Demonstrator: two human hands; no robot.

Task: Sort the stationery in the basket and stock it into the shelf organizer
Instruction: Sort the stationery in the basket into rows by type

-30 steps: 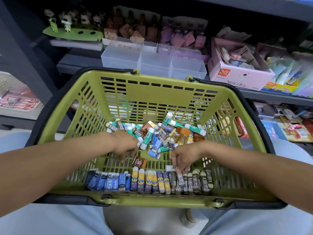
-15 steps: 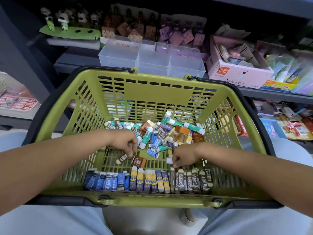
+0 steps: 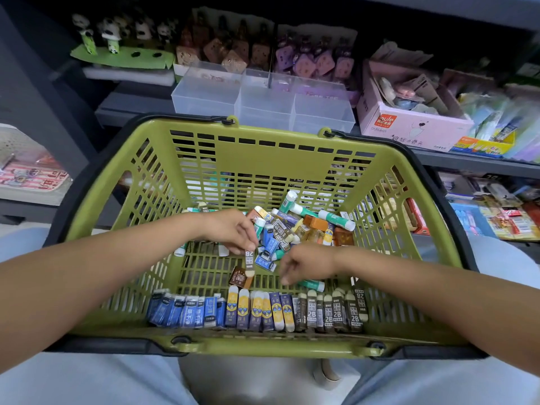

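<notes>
A green basket (image 3: 263, 168) rests on my lap. Along its near wall stand sorted rows of erasers: blue ones (image 3: 187, 312), yellow-and-purple ones (image 3: 260, 309), and dark 2B ones (image 3: 330, 311). A mixed heap of erasers and glue sticks (image 3: 295, 226) lies at the far right of the floor. My left hand (image 3: 230, 229) pinches a 2B eraser (image 3: 249, 260) that hangs down above a brown eraser (image 3: 240, 277). My right hand (image 3: 304, 264) hovers just right of it, fingers loosely curled over a teal glue stick (image 3: 312, 285). The clear shelf organizer (image 3: 263, 103) stands behind the basket.
A pink cardboard box (image 3: 409, 124) of goods sits right of the organizer. Panda figures (image 3: 111, 36) and small brown and purple items line the shelf back. Lower shelves at right hold packaged goods (image 3: 502, 220). Black basket handles (image 3: 87, 182) lie folded down at both sides.
My left hand has lifted a 2B eraser out of the heap and carried it toward the middle. My right hand has risen off the 2B row and moved right.
</notes>
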